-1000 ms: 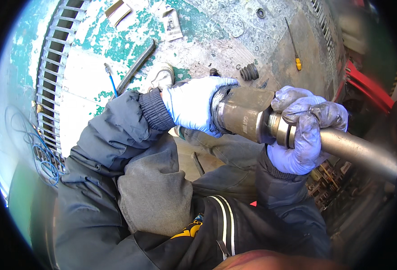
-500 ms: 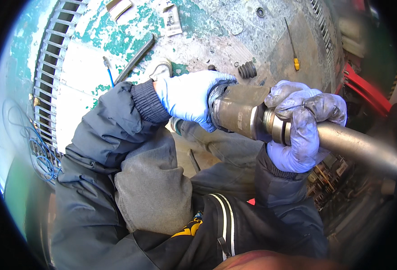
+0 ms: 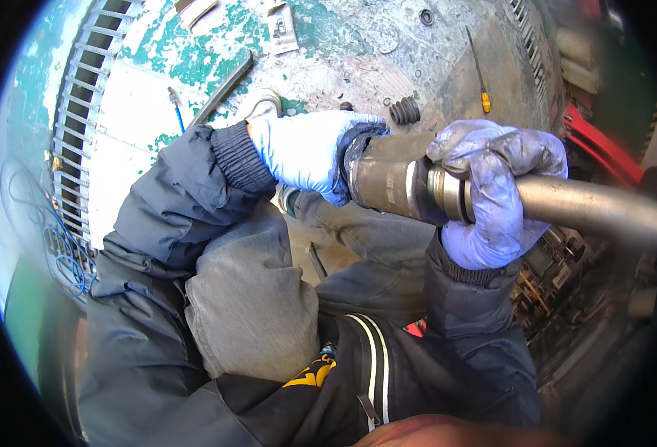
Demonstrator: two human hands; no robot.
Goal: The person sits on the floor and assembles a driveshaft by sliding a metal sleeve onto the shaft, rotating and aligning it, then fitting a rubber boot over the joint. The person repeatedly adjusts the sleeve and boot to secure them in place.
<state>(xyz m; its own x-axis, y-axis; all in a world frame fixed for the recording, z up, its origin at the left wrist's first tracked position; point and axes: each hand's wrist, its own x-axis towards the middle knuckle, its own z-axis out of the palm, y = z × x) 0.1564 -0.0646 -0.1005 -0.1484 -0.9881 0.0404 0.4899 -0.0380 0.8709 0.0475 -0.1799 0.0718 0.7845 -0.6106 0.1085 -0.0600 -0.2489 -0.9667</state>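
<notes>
A metal drive shaft (image 3: 585,205) slants in from the right edge, ending in a thick brown cylindrical joint housing (image 3: 388,175) with a ringed collar (image 3: 447,192) at its inner end. My left hand (image 3: 306,153), in a pale blue glove, closes over the open left end of the housing, where dark grease shows around the rim. Its fingertips are partly hidden behind the housing. My right hand (image 3: 499,182), its blue glove smeared with grease, wraps round the shaft just beside the collar. The housing hangs above my knees, clear of the floor.
On the worn green floor lie a ribbed black rubber boot (image 3: 405,111), a yellow-handled screwdriver (image 3: 485,100), a long dark metal bar (image 3: 224,88), a small ring (image 3: 426,16) and a packet (image 3: 283,28). A floor grate (image 3: 83,104) and blue hose (image 3: 75,272) are at left.
Both hands and the housing have shifted slightly up and left in the picture, and the shaft lies a little flatter. Both grips stay as they were.
</notes>
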